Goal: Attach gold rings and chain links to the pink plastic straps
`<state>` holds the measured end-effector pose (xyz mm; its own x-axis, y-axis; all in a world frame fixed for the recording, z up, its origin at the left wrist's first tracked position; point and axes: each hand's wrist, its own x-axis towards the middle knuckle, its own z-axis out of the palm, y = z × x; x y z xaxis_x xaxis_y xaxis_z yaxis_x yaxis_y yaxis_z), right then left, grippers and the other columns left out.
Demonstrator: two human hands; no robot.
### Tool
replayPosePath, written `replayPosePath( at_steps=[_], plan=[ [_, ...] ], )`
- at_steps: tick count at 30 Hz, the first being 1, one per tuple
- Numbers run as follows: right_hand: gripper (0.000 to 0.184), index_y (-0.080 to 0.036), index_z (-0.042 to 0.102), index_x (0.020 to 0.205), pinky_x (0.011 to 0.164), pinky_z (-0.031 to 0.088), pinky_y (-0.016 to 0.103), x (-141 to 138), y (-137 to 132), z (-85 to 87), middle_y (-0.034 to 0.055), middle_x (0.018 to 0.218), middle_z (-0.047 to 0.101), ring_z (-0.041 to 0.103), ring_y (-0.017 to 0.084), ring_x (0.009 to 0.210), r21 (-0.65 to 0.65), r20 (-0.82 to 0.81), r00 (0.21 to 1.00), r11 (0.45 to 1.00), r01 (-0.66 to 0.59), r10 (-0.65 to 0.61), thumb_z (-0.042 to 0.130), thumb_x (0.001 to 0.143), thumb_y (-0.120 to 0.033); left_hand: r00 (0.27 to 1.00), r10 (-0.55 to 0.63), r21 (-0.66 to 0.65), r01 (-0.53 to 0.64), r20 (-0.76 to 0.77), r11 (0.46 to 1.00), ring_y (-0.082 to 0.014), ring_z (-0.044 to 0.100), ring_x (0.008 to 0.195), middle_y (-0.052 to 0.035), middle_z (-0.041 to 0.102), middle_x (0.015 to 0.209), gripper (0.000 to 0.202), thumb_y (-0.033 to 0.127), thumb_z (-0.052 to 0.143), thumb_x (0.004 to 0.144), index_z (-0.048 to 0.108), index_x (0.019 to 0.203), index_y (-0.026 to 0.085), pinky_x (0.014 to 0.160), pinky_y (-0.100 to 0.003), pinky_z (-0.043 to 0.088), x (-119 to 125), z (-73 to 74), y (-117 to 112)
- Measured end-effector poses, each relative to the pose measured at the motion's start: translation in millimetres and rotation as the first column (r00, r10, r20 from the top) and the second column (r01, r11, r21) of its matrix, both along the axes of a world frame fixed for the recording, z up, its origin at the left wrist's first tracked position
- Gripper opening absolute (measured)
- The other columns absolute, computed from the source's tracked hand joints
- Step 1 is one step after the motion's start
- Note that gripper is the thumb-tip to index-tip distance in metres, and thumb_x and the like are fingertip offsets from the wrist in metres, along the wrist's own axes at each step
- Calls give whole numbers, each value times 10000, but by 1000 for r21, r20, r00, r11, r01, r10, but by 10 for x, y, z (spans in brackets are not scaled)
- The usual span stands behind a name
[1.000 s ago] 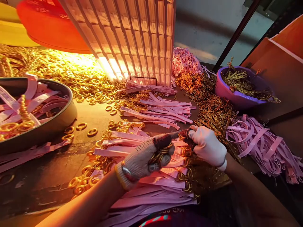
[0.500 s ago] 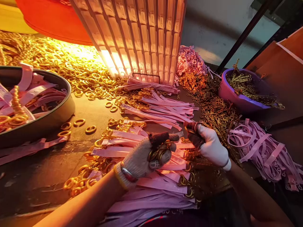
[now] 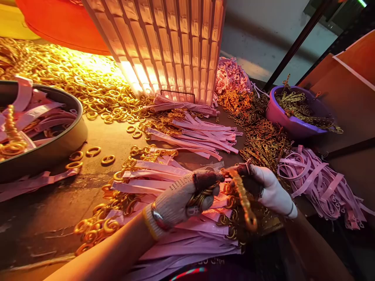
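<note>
1. The chain [image 3: 243, 198] hangs right of the frame's centre, its top at the fingertips; its long axis runs steeply down, slanting slightly towards the lower right.
2. It lies just right of the left fingertips and in front of the right fingers, so the right hand [image 3: 269, 189] is nearer.
3. The right fingers appear to pinch its upper end; the exact contact is hard to see.
4. The left hand [image 3: 175, 203] curls its fingers round several rings [image 3: 202, 198], above the straps [image 3: 202, 236].
5. Half a second earlier, the fingertips stand apart with no chain dangling; now they nearly meet.
</note>
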<state>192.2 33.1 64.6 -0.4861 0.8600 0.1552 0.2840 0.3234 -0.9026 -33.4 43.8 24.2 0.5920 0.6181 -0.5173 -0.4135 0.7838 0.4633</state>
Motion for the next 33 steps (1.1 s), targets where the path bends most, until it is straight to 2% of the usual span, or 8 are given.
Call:
replayPosePath(
  at_steps=[6,10,15,21,23,26,29,33],
  plan=[
    [254,-190,745,1115,785,572,267,209,-114,65,48,968,752,694,175,849,-110,200,978,993,-34,56,694,916,-339,992,61,-101,-72,-114,992,-67,582,489,-70,672,714,169,221,648,867,756,933,109,454,-126,483,-73,67,-28],
    [238,-232,733,1141,860,558,279,356,-179,175,42,1051,731,686,170,912,-155,436,877,977,-147,201,560,977,-235,993,63,-47,-68,-97,997,-75,596,529,-70,673,740,287,198,686,827,740,1100,126,467,-125,465,-64,94,-64],
    [377,-230,609,1296,920,540,332,138,-202,143,83,1126,671,646,207,1014,241,413,908,970,-35,-69,546,929,-169,997,-73,139,71,5,988,-61,495,432,-7,612,666,512,323,757,804,650,1287,191,377,-143,343,13,64,-111],
    [257,-193,650,1090,762,551,324,-267,-126,-76,76,912,670,625,197,816,472,311,946,879,-72,-89,548,875,-97,994,-108,71,106,24,992,-74,495,430,-15,597,587,300,352,801,748,734,940,131,381,-154,359,105,-13,-99],
    [232,-202,663,1085,764,552,308,-304,-92,-96,57,898,680,632,178,807,405,213,972,914,1,-95,564,895,-111,994,-102,52,100,33,994,-71,499,424,-27,613,599,290,383,770,779,723,889,119,381,-150,374,95,-60,-73],
    [241,-222,666,1148,825,566,294,-299,-41,-83,42,997,714,671,166,884,62,-20,988,986,153,-152,653,908,-209,1000,-3,-13,3,29,1000,-68,540,448,-50,679,694,270,392,736,815,719,882,130,393,-137,412,51,-91,-35],
    [261,-220,678,1104,852,576,308,-303,2,-89,27,997,724,686,166,886,-244,-217,947,953,181,-236,729,872,-329,998,62,-16,-62,20,998,-56,558,482,-48,704,748,211,320,790,774,722,865,142,437,-122,449,19,-54,-27],
    [296,-220,692,1069,787,582,280,-352,19,-162,23,971,716,670,151,832,-271,-243,920,932,241,-308,775,828,-370,1000,28,35,-27,-15,999,-55,542,473,-27,677,694,270,268,860,687,722,884,146,425,-119,424,18,-15,-44]
  ],
)
